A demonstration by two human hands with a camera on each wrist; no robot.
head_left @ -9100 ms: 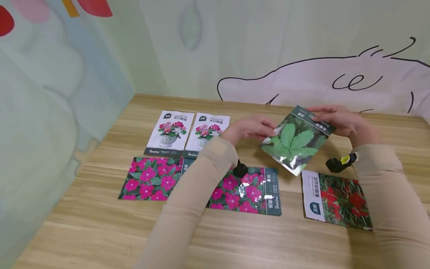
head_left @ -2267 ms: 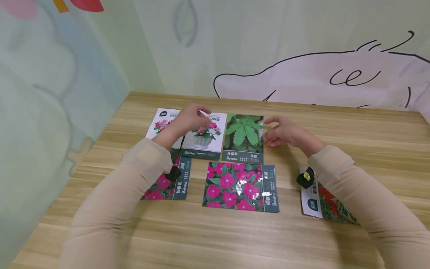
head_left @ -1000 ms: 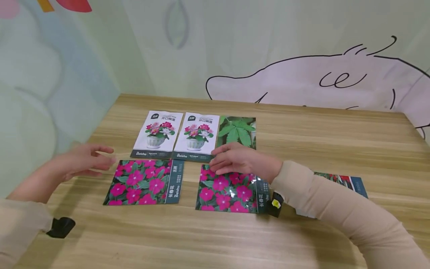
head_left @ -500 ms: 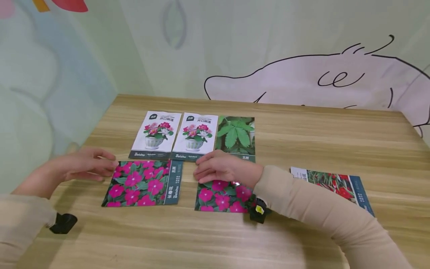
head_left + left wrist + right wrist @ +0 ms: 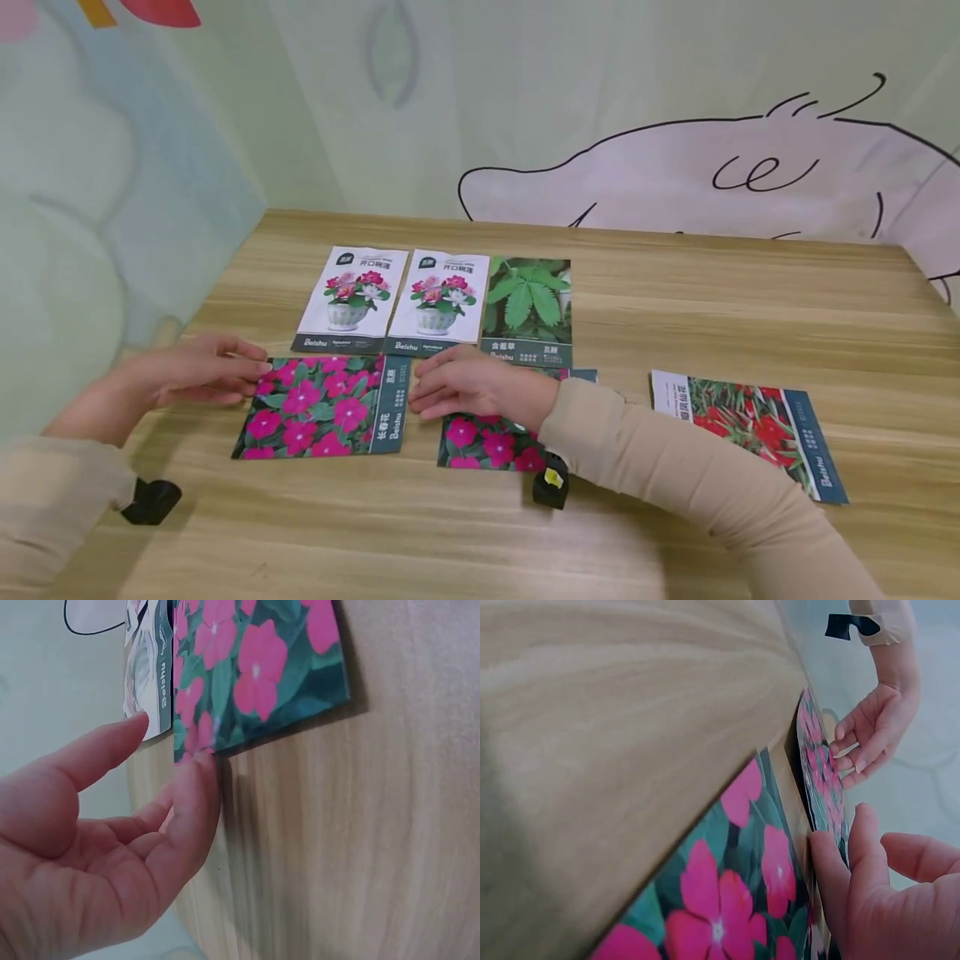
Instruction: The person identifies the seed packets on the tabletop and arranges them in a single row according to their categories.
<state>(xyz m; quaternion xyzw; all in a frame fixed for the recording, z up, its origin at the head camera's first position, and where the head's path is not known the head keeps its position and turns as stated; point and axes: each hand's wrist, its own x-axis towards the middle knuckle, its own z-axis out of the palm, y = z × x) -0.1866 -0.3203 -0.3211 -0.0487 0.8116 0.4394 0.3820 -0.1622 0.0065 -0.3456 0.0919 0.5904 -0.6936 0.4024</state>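
A seed packet with pink flowers (image 5: 318,408) lies on the table between my two hands. At its left edge is my left hand (image 5: 198,375), fingers extended. The left wrist view shows those fingertips (image 5: 201,761) at the packet's corner, the thumb apart. My right hand (image 5: 480,383) reaches across a second pink-flower packet (image 5: 491,442) and partly hides it. Its fingertips are right at the first packet's dark right end, fingers loosely bent. Behind stand in a row two white potted-flower packets (image 5: 348,292) and a green-leaf packet (image 5: 528,300), all lying flat.
To the right lies a red-flower packet (image 5: 750,425), partly under the right forearm in this view. All the packets rest on a wood-grain table (image 5: 360,533). A printed wall covering (image 5: 600,83) rises behind the table's far edge.
The green-leaf packet, earlier held in both hands, now lies beside the white ones. Since then my left hand has moved to the left pink packet's outer edge, and my right hand has slid leftward.
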